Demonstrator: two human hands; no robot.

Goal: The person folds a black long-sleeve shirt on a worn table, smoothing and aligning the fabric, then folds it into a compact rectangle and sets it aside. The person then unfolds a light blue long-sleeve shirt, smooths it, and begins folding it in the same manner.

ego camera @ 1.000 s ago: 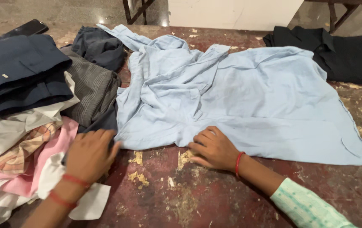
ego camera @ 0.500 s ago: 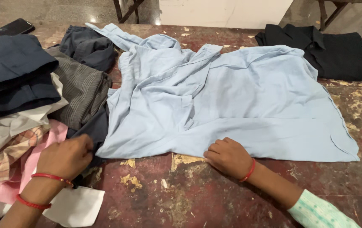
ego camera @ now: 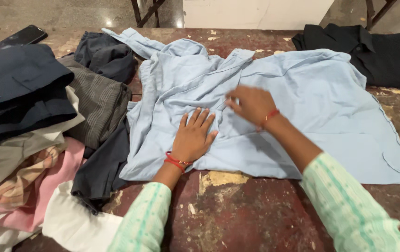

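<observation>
Underneath it all stood the worn, paint-flaked table [ego camera: 237, 219], and spread across it lay the light blue shirt [ego camera: 302, 107], rumpled on the side under the person's hands and smooth beyond them. To the outside of the left hand [ego camera: 194, 137] sat a heap of folded clothes [ego camera: 27, 140], seemingly stacked aside. Well beyond the right hand [ego camera: 251, 105] lay a black garment [ego camera: 368, 49]. The left hand rested flat, fingers spread wide, likely pinning the cloth. The right hand, blurred, hovered just above the creases; whether it pinched fabric I could not tell.
</observation>
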